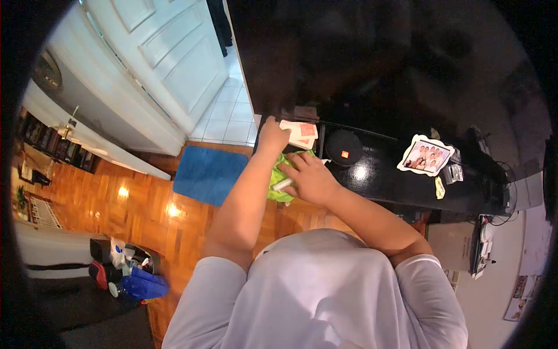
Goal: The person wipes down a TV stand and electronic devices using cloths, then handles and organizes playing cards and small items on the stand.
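Left hand [274, 138] is resting at the left edge of a white-and-orange packet [303, 131] on the black shelf [379, 160]; I cannot tell whether it is gripping. Right hand [314, 177], fingers apart, is lying over a green bundle [275, 176] at the shelf's near left; clamping unclear. A round black object [344, 148] is sitting right of the packet.

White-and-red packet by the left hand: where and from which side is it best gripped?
Probably by its left edge, from the left: the packet looks broad and flat, which suits an edge pinch; the left hand is at that edge, and a round black device sits to the right.
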Demonstrator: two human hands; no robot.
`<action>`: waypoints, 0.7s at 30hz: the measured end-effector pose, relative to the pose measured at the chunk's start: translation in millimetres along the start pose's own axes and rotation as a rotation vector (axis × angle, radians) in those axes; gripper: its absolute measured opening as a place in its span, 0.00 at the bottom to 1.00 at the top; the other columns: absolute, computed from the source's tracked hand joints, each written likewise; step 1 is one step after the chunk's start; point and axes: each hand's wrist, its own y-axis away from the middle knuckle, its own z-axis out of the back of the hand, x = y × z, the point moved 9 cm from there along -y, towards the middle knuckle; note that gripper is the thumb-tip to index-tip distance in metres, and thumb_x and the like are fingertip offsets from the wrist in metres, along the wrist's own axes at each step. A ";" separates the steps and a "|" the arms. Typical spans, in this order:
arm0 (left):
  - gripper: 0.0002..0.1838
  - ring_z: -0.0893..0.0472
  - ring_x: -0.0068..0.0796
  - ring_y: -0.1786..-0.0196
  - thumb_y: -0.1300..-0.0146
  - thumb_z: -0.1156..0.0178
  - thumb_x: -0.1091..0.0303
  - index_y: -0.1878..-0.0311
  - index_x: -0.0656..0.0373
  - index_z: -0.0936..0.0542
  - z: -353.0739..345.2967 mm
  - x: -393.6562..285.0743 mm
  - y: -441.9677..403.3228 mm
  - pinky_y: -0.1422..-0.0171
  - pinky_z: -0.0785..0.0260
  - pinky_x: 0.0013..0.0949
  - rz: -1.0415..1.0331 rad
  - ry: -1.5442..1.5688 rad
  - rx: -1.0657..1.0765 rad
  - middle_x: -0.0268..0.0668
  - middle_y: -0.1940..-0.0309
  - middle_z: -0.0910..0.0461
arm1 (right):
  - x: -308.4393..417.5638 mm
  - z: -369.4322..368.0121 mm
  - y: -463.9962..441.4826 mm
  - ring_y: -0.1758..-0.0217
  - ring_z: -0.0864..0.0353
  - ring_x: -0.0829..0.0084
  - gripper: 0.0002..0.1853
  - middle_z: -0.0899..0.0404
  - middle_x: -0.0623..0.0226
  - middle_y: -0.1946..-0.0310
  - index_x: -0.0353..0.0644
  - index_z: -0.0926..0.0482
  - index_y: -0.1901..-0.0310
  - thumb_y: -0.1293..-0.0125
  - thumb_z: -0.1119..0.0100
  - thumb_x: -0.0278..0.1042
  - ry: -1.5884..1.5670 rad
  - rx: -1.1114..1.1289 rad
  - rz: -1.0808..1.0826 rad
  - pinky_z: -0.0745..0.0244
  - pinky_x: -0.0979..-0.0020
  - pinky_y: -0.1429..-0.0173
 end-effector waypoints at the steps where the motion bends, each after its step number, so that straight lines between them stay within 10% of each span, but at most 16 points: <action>1: 0.34 0.21 0.47 0.55 0.53 0.35 0.65 0.46 0.77 0.34 0.2 0.2 -0.2 0.51 0.29 0.38 0.009 0.014 -0.019 0.53 0.61 0.20 | -0.2 1.3 0.0 0.47 0.33 0.57 0.30 0.32 0.58 0.47 0.46 0.30 0.45 0.50 0.36 0.48 0.005 0.004 -0.005 0.33 0.59 0.45; 6: 0.20 0.27 0.51 0.48 0.48 0.40 0.68 0.51 0.66 0.25 11.5 -19.1 11.4 0.42 0.35 0.42 -0.101 -0.137 -0.044 0.55 0.54 0.26 | 1.7 5.3 2.0 0.48 0.33 0.57 0.30 0.32 0.57 0.49 0.45 0.30 0.46 0.50 0.37 0.48 0.007 -0.038 0.011 0.33 0.59 0.45; 21: 0.23 0.30 0.54 0.44 0.50 0.38 0.67 0.47 0.41 0.24 10.5 -73.3 54.8 0.43 0.33 0.42 -0.657 -0.559 0.127 0.52 0.44 0.31 | 2.6 1.4 6.5 0.45 0.33 0.57 0.31 0.33 0.57 0.46 0.48 0.31 0.43 0.49 0.38 0.47 0.033 -0.049 0.015 0.34 0.58 0.43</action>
